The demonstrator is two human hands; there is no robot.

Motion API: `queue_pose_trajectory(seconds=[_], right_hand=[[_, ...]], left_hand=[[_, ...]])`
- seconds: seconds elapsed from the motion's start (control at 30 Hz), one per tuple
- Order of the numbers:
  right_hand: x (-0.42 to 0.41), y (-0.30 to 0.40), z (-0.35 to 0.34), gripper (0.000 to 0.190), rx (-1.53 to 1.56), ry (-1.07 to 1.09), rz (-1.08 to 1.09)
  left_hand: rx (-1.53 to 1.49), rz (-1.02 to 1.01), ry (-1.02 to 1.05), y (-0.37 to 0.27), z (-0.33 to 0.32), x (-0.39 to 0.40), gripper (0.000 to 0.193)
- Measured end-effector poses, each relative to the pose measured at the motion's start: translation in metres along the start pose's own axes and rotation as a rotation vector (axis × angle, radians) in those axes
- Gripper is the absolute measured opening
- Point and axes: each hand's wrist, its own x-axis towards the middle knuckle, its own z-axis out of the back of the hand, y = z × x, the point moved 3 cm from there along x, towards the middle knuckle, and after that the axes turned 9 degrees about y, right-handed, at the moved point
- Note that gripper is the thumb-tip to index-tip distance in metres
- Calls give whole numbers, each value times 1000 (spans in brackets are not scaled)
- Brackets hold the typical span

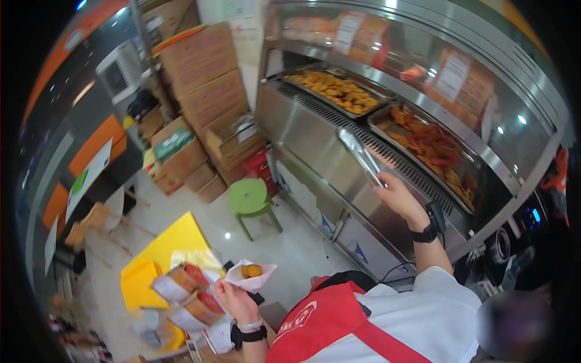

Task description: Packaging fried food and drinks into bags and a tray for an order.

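My left hand, low in the view, grips the edge of an open white paper bag with round golden fried pieces inside. My right hand holds metal serving tongs over the vented steel ledge of a heated display cabinet. Behind the ledge, one metal tray carries small golden fried pieces. Beside it, a second tray has larger fried pieces, some reddish. The tongs are outside both trays, and I cannot tell whether their tips touch the ledge.
The steel cabinet has a glass front. A green stool stands on the floor near stacked cardboard boxes. Filled paper bags stand by a yellow surface at lower left. Chairs and tables are at far left.
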Motion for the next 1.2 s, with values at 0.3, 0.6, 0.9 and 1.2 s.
queue_pose_trajectory(seconds=[0.3, 0.6, 0.9, 1.2], right_hand=[[7, -43, 86, 21, -509, -644, -34], [24, -73, 127, 25, -944, -781, -330], [35, -16, 88, 38, -1102, -754, -147], [140, 162, 116, 31, -1329, -1012, 455]], left_hand=[[10, 99, 116, 32, -37, 35, 11], [-1, 183, 180, 79, -79, 76, 10], [3, 324, 255, 119, -112, 110, 10], [81, 259, 521, 129, -160, 168, 7]])
